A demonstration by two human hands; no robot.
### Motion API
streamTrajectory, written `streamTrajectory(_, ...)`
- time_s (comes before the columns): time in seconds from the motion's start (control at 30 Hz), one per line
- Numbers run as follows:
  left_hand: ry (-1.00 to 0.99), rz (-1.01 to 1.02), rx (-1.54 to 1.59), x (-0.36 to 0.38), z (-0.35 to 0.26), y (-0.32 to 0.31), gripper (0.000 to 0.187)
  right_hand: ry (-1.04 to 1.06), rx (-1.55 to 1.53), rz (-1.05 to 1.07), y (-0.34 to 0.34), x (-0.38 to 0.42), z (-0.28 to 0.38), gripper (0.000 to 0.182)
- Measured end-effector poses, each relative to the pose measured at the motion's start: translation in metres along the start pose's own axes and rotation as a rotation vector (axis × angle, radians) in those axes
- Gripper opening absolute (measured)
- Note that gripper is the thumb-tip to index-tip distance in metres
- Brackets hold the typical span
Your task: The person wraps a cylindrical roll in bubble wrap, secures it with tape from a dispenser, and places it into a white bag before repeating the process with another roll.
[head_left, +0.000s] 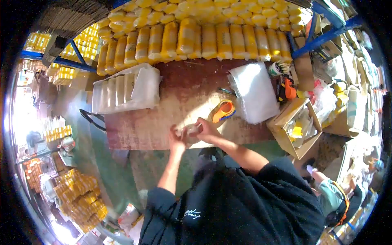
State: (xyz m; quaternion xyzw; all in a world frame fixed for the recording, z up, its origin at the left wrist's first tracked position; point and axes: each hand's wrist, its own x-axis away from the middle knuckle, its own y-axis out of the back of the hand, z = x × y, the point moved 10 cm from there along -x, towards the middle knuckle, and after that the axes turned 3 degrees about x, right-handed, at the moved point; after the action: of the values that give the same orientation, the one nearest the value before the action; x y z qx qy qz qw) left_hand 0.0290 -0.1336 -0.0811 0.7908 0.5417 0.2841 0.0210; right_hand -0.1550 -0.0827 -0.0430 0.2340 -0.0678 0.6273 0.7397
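My left hand (177, 139) and my right hand (207, 131) are close together above the table's front edge. Between them is a small, pale, see-through object (192, 131), with fingers of both hands closed around its ends. Its exact kind is too blurred to tell. Just beyond my right hand lies an orange tape dispenser (224, 111) with a blue edge. A stack of clear plastic sheets or bags (255, 93) rests to the right of the dispenser, with a dark pen-like item (226, 91) at its left side.
On the table (134, 134), a plastic-wrapped pack of rolls (126, 87) lies at left. Yellow-wrapped rolls (204, 41) are piled along the back. At right stand an open cardboard box (300, 128) and a cup of pens (277, 68). Another person (332, 196) is at lower right.
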Motion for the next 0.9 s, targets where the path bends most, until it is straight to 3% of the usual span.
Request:
streamTrajectory(0.03,0.171,-0.029,0.195,0.025,0.013,-0.007,0.061,-0.016,0.004,-0.026,-0.005,0.0,-0.008,0.049)
streamTrajectory(0.07,0.054,-0.042,0.306,0.039,0.022,-0.021,0.062,-0.016,-0.052,-0.069,-0.007,0.002,-0.012,0.048)
streamTrajectory(0.13,0.242,-0.123,0.617,0.075,-0.026,-0.041,0.064,-0.013,-0.153,-0.15,-0.009,0.007,-0.019,0.045)
streamTrajectory(0.17,0.342,-0.156,0.776,0.065,0.015,-0.05,0.063,-0.063,-0.204,-0.114,-0.014,0.01,-0.026,0.04)
streamTrajectory(0.27,0.14,-0.123,0.888,0.052,0.01,-0.054,0.061,-0.194,-0.534,-0.059,-0.013,0.013,-0.04,0.029)
streamTrajectory(0.3,0.127,-0.183,0.859,0.053,0.003,-0.048,0.057,-0.281,-0.68,0.077,-0.015,0.013,-0.06,0.022)
streamTrajectory(0.33,0.11,-0.178,0.861,0.052,-0.002,-0.045,0.055,-0.214,-0.644,0.132,-0.006,0.011,-0.077,0.022)
streamTrajectory(0.37,0.092,-0.175,0.863,0.052,-0.003,-0.043,0.053,0.052,-0.278,0.024,0.02,0.0,-0.081,0.029)
streamTrajectory(0.4,0.071,-0.178,0.869,0.05,-0.007,-0.039,0.052,0.196,0.244,-0.215,0.063,0.005,-0.073,0.027)
streamTrajectory(0.5,0.176,-0.161,0.866,0.051,-0.015,-0.032,0.049,0.066,0.964,-0.338,0.092,-0.005,-0.127,0.056)
streamTrajectory(0.53,0.189,-0.167,0.86,0.051,-0.016,-0.031,0.048,0.039,1.084,-0.362,0.093,-0.016,-0.141,0.057)
streamTrajectory(0.63,0.174,-0.128,0.798,0.048,-0.006,-0.032,0.055,0.091,1.304,-0.386,0.087,-0.038,-0.153,0.056)
streamTrajectory(0.67,0.169,-0.125,0.767,0.047,-0.001,-0.031,0.057,0.193,1.239,-0.334,0.085,-0.037,-0.149,0.05)
streamTrajectory(0.73,0.202,-0.128,0.759,0.046,0.0,-0.028,0.06,0.189,1.286,-0.156,0.077,-0.05,-0.16,0.046)
streamTrajectory(0.83,0.21,-0.114,0.772,0.046,-0.007,-0.022,0.059,0.388,1.113,-0.132,0.084,-0.034,-0.133,0.039)
streamTrajectory(0.9,0.212,-0.103,0.784,0.045,-0.008,-0.021,0.06,0.592,0.837,-0.048,0.096,-0.01,-0.098,0.037)
